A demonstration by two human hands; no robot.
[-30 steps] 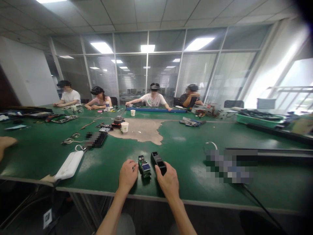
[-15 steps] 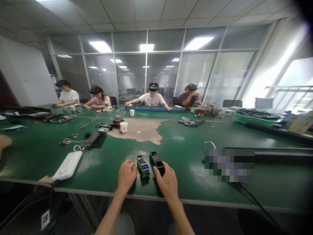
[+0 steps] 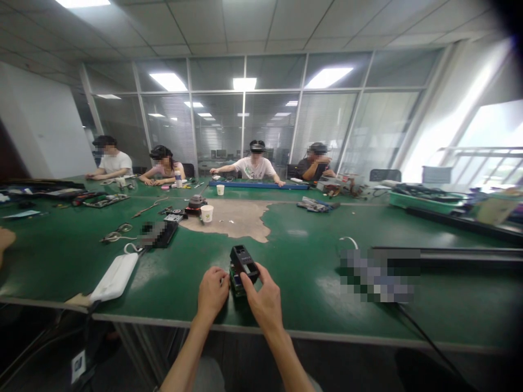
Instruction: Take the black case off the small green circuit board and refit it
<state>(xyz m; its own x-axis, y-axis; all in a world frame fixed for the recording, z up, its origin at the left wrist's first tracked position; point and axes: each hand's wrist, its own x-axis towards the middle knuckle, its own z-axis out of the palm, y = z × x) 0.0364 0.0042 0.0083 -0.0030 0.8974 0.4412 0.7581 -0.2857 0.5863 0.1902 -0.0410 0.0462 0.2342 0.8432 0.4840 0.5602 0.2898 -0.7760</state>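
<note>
My right hand [image 3: 265, 296] grips a black plastic housing [image 3: 244, 262] with cut-out windows, thumb on its near left side and fingers round the right. The housing is tilted over a green circuit board assembly [image 3: 236, 284], covering much of it. Whether the two touch, I cannot tell. Just left of the board, my left hand [image 3: 213, 288] rests at the table with its fingers curled together. A small dark spot shows between thumb and fingers, too small to name.
A white power bank-like block [image 3: 114, 276] with a cable lies to the left. Paper cups [image 3: 207, 213] stand on a bare brown patch [image 3: 245, 218]. Gloves [image 3: 316, 204] lie farther back. A long black bar [image 3: 457, 256] is at right. Several people sit across the green table [image 3: 306, 305].
My right hand has moved left and lifted the black housing from beside the circuit board to over it. My left hand has stayed nearly still.
</note>
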